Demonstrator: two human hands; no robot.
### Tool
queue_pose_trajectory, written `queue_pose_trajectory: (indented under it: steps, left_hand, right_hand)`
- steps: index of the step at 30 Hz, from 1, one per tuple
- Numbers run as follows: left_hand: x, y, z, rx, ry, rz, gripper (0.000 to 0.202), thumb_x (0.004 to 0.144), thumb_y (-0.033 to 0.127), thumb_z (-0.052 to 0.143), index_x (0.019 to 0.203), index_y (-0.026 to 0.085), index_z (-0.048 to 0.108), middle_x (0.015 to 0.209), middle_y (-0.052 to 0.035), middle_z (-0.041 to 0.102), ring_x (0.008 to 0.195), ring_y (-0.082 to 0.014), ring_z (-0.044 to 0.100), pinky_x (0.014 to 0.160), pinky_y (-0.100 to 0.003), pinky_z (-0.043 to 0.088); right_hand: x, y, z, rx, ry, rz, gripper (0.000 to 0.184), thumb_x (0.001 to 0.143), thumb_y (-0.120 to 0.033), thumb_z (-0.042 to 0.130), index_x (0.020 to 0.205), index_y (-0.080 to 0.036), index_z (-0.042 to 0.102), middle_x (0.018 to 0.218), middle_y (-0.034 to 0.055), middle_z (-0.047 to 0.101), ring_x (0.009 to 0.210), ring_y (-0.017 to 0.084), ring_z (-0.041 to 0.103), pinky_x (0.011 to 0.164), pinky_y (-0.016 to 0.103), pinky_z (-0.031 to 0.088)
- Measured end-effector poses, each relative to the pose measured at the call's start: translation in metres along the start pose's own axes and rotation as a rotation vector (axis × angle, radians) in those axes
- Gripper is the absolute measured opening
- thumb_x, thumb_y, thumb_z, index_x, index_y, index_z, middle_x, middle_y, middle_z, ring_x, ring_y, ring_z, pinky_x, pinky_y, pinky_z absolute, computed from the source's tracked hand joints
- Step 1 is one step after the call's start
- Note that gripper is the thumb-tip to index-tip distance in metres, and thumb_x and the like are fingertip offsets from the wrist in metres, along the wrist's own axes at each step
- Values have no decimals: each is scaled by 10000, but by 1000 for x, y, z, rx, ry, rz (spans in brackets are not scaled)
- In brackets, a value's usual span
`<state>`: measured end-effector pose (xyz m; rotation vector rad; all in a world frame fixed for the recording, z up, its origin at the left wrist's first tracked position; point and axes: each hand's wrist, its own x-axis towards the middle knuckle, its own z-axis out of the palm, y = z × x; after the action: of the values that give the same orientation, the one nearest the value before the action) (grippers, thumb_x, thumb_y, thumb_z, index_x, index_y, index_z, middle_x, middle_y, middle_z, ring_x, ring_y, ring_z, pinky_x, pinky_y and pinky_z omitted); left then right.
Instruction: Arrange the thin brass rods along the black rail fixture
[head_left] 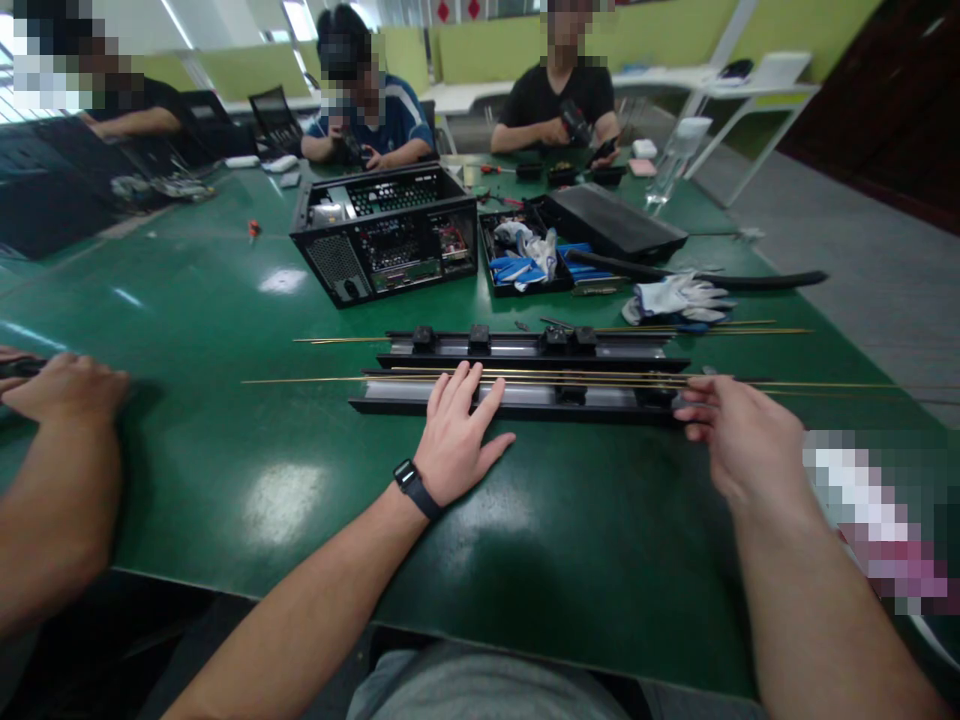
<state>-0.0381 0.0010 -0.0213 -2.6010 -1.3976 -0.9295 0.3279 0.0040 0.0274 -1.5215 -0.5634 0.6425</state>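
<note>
Flat across the near black channel [420,408], my left hand [455,428] lies with its fingers spread, the tips near several thin brass-coloured rods [525,376]. My right hand [742,430] is at the channel's right end, thumb and fingers pinched around a thin brass rod; exactly how many rods it grips is hidden. The rods run lengthwise over the channel and stick out past both ends. Small black blocks [571,388] sit inside it. Just behind, a second black channel [517,350] lies parallel, with several black blocks [478,338] on it and more rods beside it.
Behind the channels stand an opened computer case [405,235] and a black tray [517,285] holding gloves. White gloves [675,300] and a black tube [765,280] lie at right. A co-worker's arm [67,450] is at left. Several people sit around the green table [225,560].
</note>
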Motion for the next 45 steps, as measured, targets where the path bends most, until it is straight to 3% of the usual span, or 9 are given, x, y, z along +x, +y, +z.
queue_pose_trajectory:
  steps: [3, 8, 19, 26, 33, 39, 45]
  left_hand:
    - [0, 1, -1, 3, 1, -10, 790, 1081, 363, 892, 1813, 261, 613, 1918, -251, 544, 1842, -478, 457, 1503, -765, 341]
    - [1, 1, -2, 8, -7, -32, 802, 1079, 379, 897, 1821, 288, 606, 1921, -236, 546, 1852, -478, 437, 1507, -781, 310]
    - [3, 7, -8, 55, 10, -137, 744, 1080, 427, 894, 1774, 280, 668, 1945, -258, 502, 1868, -521, 385, 1495, -827, 258]
    - [4, 10, -8, 80, 13, -184, 725, 1064, 445, 918, 1743, 297, 711, 1946, -258, 500, 1865, -539, 379, 1488, -843, 240]
    - [4, 10, -8, 95, 17, -200, 732, 1057, 439, 923, 1746, 308, 712, 1935, -258, 516, 1850, -546, 405, 1466, -858, 268]
    - [4, 10, -8, 90, 10, -203, 721, 1060, 440, 913, 1739, 302, 716, 1943, -258, 505, 1860, -542, 389, 1474, -850, 259]
    - [3, 8, -8, 73, 7, -184, 723, 1076, 444, 891, 1756, 291, 698, 1942, -265, 504, 1861, -532, 392, 1479, -828, 275]
  right_hand:
    - [-1, 2, 0, -28, -30, -42, 300, 918, -472, 862, 885, -182, 794, 859, 74, 773, 591, 133, 685, 414, 161, 417]
    - [0, 1, 0, -2, 32, -26, 249, 892, -426, 870, 899, -196, 773, 924, 74, 793, 577, 146, 704, 370, 181, 401]
    - [4, 7, -1, 57, 21, -45, 246, 881, -403, 899, 912, -194, 774, 1047, 93, 840, 622, 135, 736, 383, 165, 434]
    - [-1, -1, 3, 56, 43, -3, 252, 911, -392, 913, 902, -194, 757, 1017, 81, 830, 599, 122, 714, 371, 158, 425]
    - [-1, -1, 3, 60, 49, 8, 147, 941, -313, 821, 905, -181, 769, 1019, 75, 827, 587, 109, 705, 378, 161, 415]
    - [-2, 2, 1, 32, -10, -2, 204, 950, -364, 836, 890, -180, 771, 876, 68, 784, 578, 133, 712, 406, 157, 428]
    - [3, 3, 1, 25, 85, -7, 198, 895, -365, 864, 898, -195, 762, 915, 61, 796, 596, 134, 722, 391, 158, 409]
